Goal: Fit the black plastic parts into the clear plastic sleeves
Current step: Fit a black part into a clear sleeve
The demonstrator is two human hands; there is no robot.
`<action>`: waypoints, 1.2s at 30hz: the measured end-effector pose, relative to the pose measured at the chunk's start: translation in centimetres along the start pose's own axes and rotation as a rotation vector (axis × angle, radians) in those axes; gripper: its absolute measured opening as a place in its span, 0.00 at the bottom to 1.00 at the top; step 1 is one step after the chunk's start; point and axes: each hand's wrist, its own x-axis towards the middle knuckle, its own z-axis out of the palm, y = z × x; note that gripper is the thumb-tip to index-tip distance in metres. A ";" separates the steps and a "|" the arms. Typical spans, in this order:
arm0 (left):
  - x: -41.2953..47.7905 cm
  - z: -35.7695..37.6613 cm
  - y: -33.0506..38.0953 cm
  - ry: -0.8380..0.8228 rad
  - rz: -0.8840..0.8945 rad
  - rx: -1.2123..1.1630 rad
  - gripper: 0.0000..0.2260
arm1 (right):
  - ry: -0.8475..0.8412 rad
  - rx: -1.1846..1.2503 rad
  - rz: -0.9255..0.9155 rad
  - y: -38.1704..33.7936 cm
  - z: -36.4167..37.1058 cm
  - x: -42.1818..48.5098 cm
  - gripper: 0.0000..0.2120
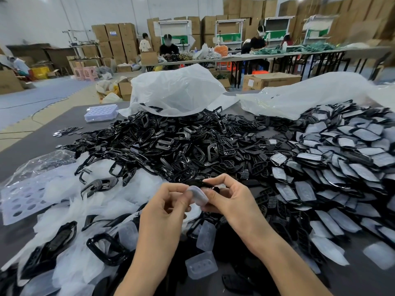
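Both my hands meet low in the middle of the head view over a dark table. My left hand [168, 207] pinches a clear plastic sleeve [198, 196] between thumb and fingers. My right hand [228, 196] holds the same sleeve from the right and grips a black plastic part [203, 183] above it, mostly hidden by the fingers. A big heap of loose black parts [171, 144] lies beyond my hands. Clear sleeves [205, 232] lie scattered just below my wrists.
A wide pile of black parts fitted in sleeves [342, 159] fills the right side. White plastic bags [177, 90] sit behind the heap. A clear tray with holes [21, 199] lies left, a small lidded box [101, 112] farther back. People work at far tables.
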 end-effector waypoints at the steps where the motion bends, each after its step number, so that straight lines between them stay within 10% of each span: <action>1: 0.0 0.0 -0.1 0.009 -0.010 -0.016 0.04 | -0.013 -0.004 -0.003 0.0 0.0 0.0 0.12; 12: 0.5 0.0 0.0 0.016 -0.125 -0.257 0.14 | -0.067 0.045 -0.030 -0.1 0.5 -0.1 0.13; 36: 0.4 -0.2 0.3 -0.070 -0.056 -0.169 0.04 | -0.060 0.183 0.023 0.3 0.1 0.3 0.08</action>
